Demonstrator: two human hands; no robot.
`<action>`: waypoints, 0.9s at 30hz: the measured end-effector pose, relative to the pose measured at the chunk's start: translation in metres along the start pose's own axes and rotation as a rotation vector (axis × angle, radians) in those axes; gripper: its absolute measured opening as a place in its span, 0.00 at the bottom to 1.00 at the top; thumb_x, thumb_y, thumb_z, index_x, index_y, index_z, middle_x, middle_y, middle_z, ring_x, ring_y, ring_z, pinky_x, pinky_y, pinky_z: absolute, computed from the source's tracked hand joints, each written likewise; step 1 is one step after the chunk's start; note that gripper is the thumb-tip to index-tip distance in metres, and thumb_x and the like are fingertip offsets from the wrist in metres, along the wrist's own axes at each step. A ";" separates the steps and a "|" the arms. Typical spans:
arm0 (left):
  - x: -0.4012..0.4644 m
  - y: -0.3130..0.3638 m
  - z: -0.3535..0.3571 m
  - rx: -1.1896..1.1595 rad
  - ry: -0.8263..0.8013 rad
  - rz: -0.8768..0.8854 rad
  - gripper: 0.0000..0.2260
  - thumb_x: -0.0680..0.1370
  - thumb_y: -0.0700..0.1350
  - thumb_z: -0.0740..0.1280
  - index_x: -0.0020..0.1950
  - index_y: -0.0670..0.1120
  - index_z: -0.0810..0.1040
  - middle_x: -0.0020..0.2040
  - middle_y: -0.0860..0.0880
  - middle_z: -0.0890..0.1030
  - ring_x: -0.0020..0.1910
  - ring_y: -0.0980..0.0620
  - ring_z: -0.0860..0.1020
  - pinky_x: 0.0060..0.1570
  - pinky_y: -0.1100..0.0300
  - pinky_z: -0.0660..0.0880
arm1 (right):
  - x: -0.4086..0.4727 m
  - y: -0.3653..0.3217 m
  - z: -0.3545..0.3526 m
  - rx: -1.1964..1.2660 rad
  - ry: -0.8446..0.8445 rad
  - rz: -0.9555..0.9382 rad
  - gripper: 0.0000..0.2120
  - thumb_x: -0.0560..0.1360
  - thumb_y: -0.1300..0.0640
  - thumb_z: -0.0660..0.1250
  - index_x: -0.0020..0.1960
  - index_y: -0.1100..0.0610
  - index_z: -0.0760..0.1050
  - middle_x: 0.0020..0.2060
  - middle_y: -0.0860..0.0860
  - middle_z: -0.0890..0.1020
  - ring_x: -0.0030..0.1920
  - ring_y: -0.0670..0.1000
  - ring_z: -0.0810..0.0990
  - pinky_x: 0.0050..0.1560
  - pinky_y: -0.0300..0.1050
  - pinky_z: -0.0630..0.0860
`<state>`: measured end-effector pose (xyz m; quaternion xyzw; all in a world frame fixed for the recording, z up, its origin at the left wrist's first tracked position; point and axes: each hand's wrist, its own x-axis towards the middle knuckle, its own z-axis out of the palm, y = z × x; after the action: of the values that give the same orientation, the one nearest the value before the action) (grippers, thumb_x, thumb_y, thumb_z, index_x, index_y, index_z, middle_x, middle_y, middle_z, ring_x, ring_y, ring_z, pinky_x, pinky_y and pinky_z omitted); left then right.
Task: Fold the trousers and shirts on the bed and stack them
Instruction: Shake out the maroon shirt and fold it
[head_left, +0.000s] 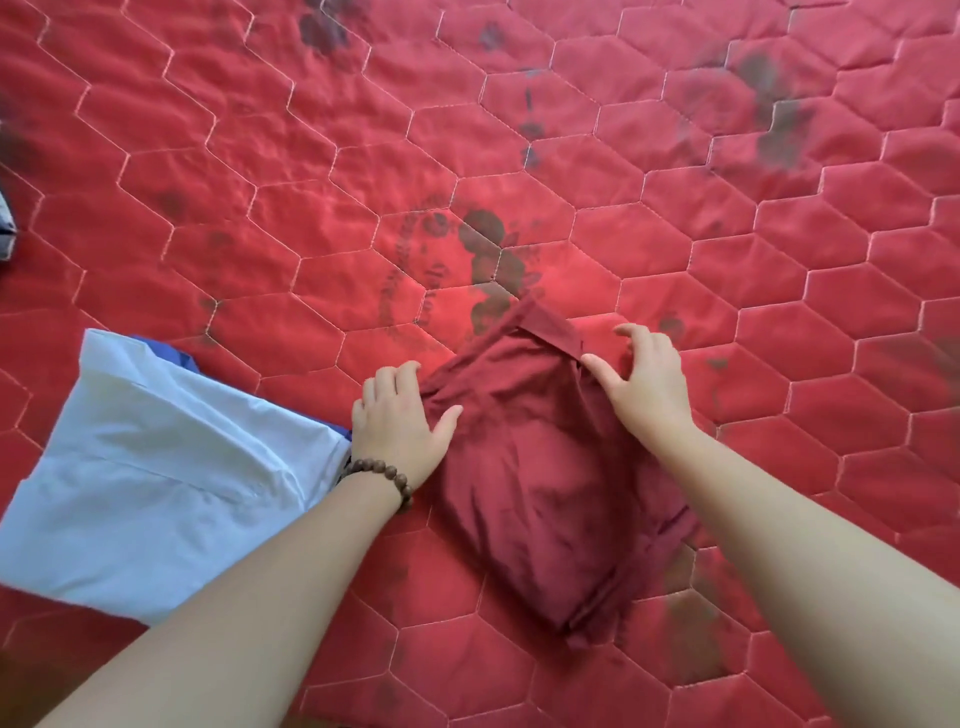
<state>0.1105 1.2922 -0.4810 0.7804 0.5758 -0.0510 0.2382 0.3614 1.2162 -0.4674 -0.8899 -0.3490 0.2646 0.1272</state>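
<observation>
My left hand (400, 415) presses flat on the folded maroon shirt (540, 467) at its left edge; my right hand (641, 382) pinches the collar edge. The light blue shirt (156, 467) lies just left; open red quilt (519, 156) stretches beyond.

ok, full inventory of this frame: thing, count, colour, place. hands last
maroon shirt: 1, dark red, folded, centre of the bed, under both hands
light blue garment: 1, pale blue, folded, left of the maroon shirt, lying on something darker blue
dark blue garment: 1, only an edge shows from under the light blue garment
grey fabric: 1, grey, far left edge, mostly out of frame
quilted bedcover: 1, red, hexagon stitching, dark printed marks
bead bracelet: 1, brown, left wrist
left hand: flat on the shirt's left edge
right hand: fingers curled at the collar end
</observation>
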 end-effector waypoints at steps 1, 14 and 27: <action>0.005 0.002 0.001 -0.041 -0.068 -0.013 0.26 0.74 0.59 0.66 0.64 0.44 0.69 0.58 0.44 0.74 0.57 0.41 0.73 0.54 0.49 0.69 | -0.013 0.012 -0.002 -0.047 0.028 0.032 0.28 0.73 0.40 0.68 0.67 0.52 0.69 0.61 0.55 0.72 0.63 0.57 0.70 0.62 0.58 0.68; -0.072 -0.036 0.029 -0.011 -0.323 -0.209 0.16 0.80 0.57 0.57 0.40 0.46 0.68 0.51 0.37 0.80 0.51 0.37 0.78 0.42 0.53 0.67 | -0.123 0.059 0.024 0.315 0.051 0.586 0.35 0.68 0.36 0.71 0.65 0.56 0.65 0.60 0.58 0.77 0.61 0.59 0.75 0.58 0.50 0.69; -0.113 -0.005 0.015 -0.007 0.153 0.318 0.22 0.73 0.45 0.67 0.66 0.40 0.72 0.68 0.38 0.70 0.69 0.38 0.67 0.67 0.43 0.65 | -0.160 0.006 0.064 -0.125 0.326 -0.333 0.19 0.70 0.62 0.68 0.61 0.64 0.76 0.60 0.62 0.76 0.62 0.63 0.74 0.67 0.60 0.67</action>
<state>0.0712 1.1881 -0.4557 0.8623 0.4620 0.0491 0.2015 0.2309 1.1044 -0.4618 -0.8572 -0.4815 0.0705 0.1685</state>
